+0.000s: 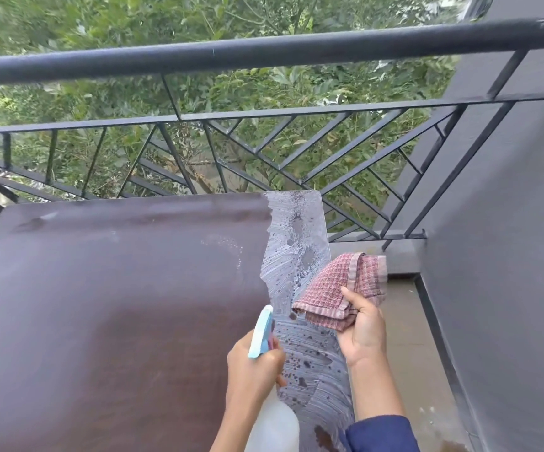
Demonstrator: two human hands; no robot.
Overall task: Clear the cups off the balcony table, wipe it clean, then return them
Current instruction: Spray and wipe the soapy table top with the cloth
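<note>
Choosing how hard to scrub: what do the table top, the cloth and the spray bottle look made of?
The table top: smooth brown board, perhaps laminate or painted; matte, with wet streaks lying on its right side. The cloth: woven fabric, likely cotton; pink waffle checks, soft folds. The spray bottle: translucent whitish plastic body, pale blue plastic head.

The left grip (254, 363), forearm bare, curls round a spray bottle (261, 331), forefinger probably on its trigger. The right grip (363, 327) pinches a cloth (339, 288).
</note>
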